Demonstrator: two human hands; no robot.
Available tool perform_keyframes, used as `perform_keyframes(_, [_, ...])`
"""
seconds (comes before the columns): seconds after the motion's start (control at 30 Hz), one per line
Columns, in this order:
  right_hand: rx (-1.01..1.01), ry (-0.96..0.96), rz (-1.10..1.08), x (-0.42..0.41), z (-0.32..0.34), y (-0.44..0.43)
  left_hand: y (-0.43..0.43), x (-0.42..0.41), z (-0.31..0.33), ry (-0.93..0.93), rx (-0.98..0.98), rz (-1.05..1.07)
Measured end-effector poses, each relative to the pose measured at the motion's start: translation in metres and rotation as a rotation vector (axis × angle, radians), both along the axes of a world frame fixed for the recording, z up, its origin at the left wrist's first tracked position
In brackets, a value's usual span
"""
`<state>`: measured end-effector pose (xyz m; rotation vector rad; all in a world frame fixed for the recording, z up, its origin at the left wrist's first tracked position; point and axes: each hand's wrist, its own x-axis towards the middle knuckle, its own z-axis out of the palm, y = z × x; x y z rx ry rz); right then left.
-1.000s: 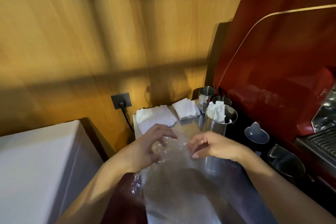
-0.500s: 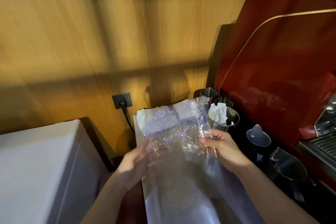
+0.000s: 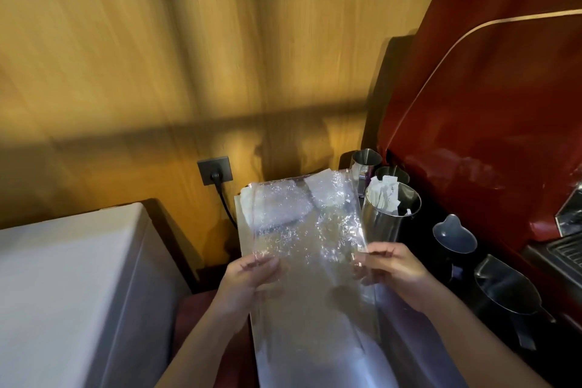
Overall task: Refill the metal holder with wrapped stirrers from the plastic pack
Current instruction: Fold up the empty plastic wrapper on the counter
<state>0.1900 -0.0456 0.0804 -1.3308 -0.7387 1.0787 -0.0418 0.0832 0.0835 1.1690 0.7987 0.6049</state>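
Both hands held the plastic pack (image 3: 311, 230) up over the counter (image 3: 393, 340): left hand (image 3: 252, 274) pinched its left edge, right hand (image 3: 389, 264) pinched the right. Pack was thin, crinkly, clear film, probably light, floppy and slippery, so best gripped at the edges near the opening. Just beyond on the right stood the metal holder (image 3: 385, 220), a shiny cylinder with some paper-wrapped stirrers (image 3: 385, 198) inside. White napkins (image 3: 318, 187) lay behind the film.
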Motion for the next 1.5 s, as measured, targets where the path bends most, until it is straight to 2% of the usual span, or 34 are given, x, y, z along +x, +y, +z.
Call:
perform_keyframes(0.37, [-0.017, -0.089, 0.054, 0.011, -0.012, -0.011, 0.005, -0.006, 0.005, 0.067, 0.309, -0.060])
perform_keyframes(0.63, [-0.001, 0.154, 0.077, 0.015, -0.018, -0.014, 0.001, -0.006, 0.011, -0.044, 0.410, -0.071])
perform_keyframes(0.7, [0.016, 0.134, 0.061, 0.016, -0.019, -0.015, 0.001, -0.008, 0.012, -0.036, 0.452, -0.100])
perform_keyframes(0.93, [0.067, 0.312, 0.036, 0.009, -0.021, -0.012, 0.000, -0.010, 0.010, 0.025, 0.515, -0.087])
perform_keyframes(1.03, [0.047, 0.281, 0.096, 0.004, -0.013, -0.009, 0.003, -0.016, 0.007, -0.011, 0.448, -0.108])
perform_keyframes(1.2, [0.042, 0.105, 0.046, -0.005, -0.016, -0.004, -0.003, -0.029, 0.000, -0.117, 0.130, -0.213])
perform_keyframes(1.3, [0.038, -0.007, 0.014, -0.011, -0.020, -0.004, -0.007, -0.027, -0.008, -0.020, 0.076, -0.194])
perform_keyframes(1.37, [0.044, -0.060, -0.026, -0.012, -0.022, -0.001, -0.008, -0.024, -0.011, 0.093, 0.122, -0.159])
perform_keyframes(1.43, [0.042, -0.008, -0.101, -0.013, -0.025, 0.003, -0.008, -0.022, -0.017, 0.129, 0.126, -0.084])
perform_keyframes(1.5, [0.029, 0.118, -0.192, -0.015, -0.027, 0.006, -0.007, -0.022, -0.024, 0.124, 0.037, -0.004])
